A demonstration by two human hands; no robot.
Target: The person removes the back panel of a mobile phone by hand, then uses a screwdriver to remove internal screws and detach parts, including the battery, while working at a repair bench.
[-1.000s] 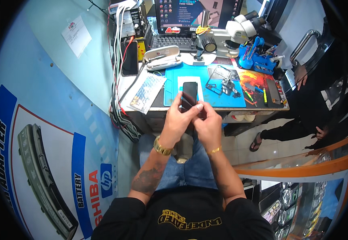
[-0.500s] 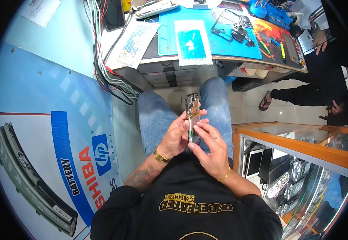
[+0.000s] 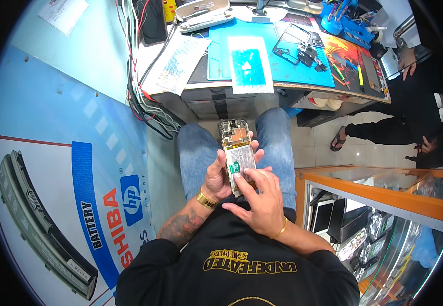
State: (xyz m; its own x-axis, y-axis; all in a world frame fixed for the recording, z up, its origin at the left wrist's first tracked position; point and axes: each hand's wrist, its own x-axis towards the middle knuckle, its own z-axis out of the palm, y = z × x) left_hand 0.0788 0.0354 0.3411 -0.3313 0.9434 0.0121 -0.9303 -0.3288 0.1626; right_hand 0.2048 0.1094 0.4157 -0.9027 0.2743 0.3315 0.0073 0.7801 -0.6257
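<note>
Head view: right hand (image 3: 265,203) hides opened phone (image 3: 238,154) (partly).

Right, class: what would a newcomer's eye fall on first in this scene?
Probably the opened phone, its circuitry and green patch showing, held in the left hand over the lap, the right hand's fingertips on it. Next, perhaps the bright blue mat on the desk, bearing a black frame. At lower left, the wall poster shows a large curved battery.
</note>
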